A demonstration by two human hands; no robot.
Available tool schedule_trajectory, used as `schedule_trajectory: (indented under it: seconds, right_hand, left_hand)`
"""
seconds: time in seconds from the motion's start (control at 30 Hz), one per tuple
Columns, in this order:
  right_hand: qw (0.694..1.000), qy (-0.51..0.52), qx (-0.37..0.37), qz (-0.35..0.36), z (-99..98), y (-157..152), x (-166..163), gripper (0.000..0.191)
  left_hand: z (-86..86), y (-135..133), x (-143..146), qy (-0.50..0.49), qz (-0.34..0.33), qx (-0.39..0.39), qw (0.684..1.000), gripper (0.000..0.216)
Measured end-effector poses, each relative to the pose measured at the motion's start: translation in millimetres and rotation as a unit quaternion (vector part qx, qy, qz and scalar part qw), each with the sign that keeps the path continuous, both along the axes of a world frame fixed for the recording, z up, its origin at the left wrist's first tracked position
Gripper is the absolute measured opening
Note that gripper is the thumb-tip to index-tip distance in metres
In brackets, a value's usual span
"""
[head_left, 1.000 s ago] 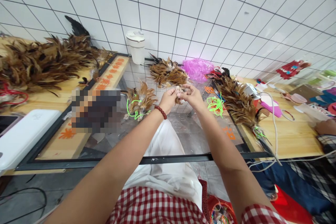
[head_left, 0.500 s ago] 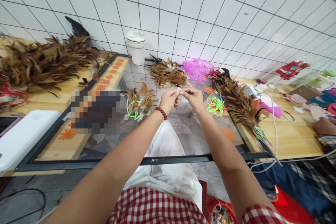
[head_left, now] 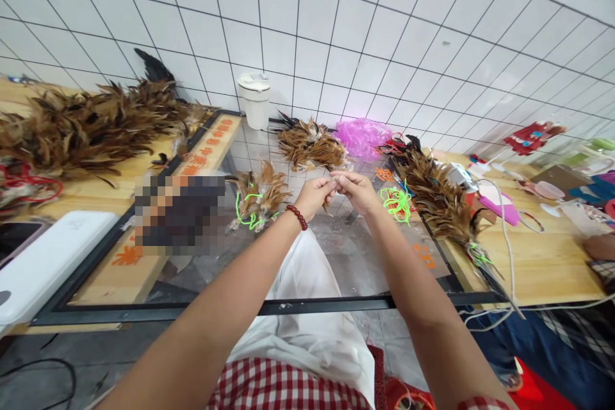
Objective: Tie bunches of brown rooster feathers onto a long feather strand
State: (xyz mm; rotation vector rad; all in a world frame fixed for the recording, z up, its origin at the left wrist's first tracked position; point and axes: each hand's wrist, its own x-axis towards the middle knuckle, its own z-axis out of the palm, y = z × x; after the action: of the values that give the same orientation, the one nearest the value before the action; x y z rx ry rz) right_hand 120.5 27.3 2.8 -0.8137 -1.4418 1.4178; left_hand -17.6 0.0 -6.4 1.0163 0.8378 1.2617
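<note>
My left hand (head_left: 313,197), with a bead bracelet (head_left: 296,218) at the wrist, is closed in a pinch. A small brown feather tip (head_left: 327,207) pokes out below its fingers. Against its fingertips, my right hand (head_left: 356,192) is pinched too; what lies between those fingers is hidden. Both hands are over the glass tabletop (head_left: 327,256). Beyond them sits a pile of brown feathers (head_left: 310,146). To the left lies a feather bunch (head_left: 262,192) with a neon green cord (head_left: 250,221); a tangle of green cord (head_left: 396,204) is on the right.
A white cup (head_left: 254,101) and a pink plastic bag (head_left: 362,138) stand by the tiled wall. Long feather bundles lie left (head_left: 81,125) and right (head_left: 437,195). A white power bank (head_left: 57,266) is at far left. A white cable (head_left: 507,237) hangs over the right edge.
The whole view has shifted slightly, so things appear lower. My hands stay together; the pale feather base seen between the fingertips before is now mostly covered.
</note>
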Motion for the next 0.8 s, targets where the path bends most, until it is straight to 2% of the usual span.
schedule_trajectory:
  seconds: [0.2,0.3,0.37,0.43,0.5,0.6,0.7,0.8]
  right_hand:
    - [0.998,0.025,0.009,-0.056,-3.6,-0.2,-8.0,0.033]
    - [0.998,-0.006,0.009,-0.068,-6.8,1.8,-9.2,0.035]
    - [0.994,-0.040,0.024,-0.094,-9.0,3.5,-9.2,0.036]
    - [0.983,-0.084,0.077,-0.142,-10.4,4.2,-9.2,0.036]
    - [0.960,-0.136,0.172,-0.176,-10.7,3.0,-9.3,0.037]
    - [0.918,-0.205,0.302,-0.157,-9.5,-1.0,-8.2,0.036]
    - [0.895,-0.259,0.344,-0.121,-7.9,-3.5,-4.9,0.037]
    - [0.881,-0.280,0.353,-0.147,-5.5,-3.9,-1.2,0.041]
  left_hand:
    - [5.2,-5.2,2.6,-0.034,-0.024,-0.032,0.999,0.027]
    - [9.5,-7.3,1.0,-0.086,-0.065,-0.075,0.991,0.029]
    - [10.7,-7.2,-0.8,-0.095,-0.069,-0.096,0.988,0.029]
    - [10.2,-5.6,-2.2,-0.089,-0.042,-0.105,0.990,0.028]
    - [8.4,-3.2,-2.8,-0.090,-0.007,-0.107,0.990,0.027]
    - [5.4,0.3,-2.6,-0.108,0.026,-0.097,0.989,0.028]
    - [3.9,2.0,-2.6,-0.110,0.052,-0.088,0.989,0.026]
    - [4.0,2.4,-2.7,-0.097,0.064,-0.087,0.989,0.023]
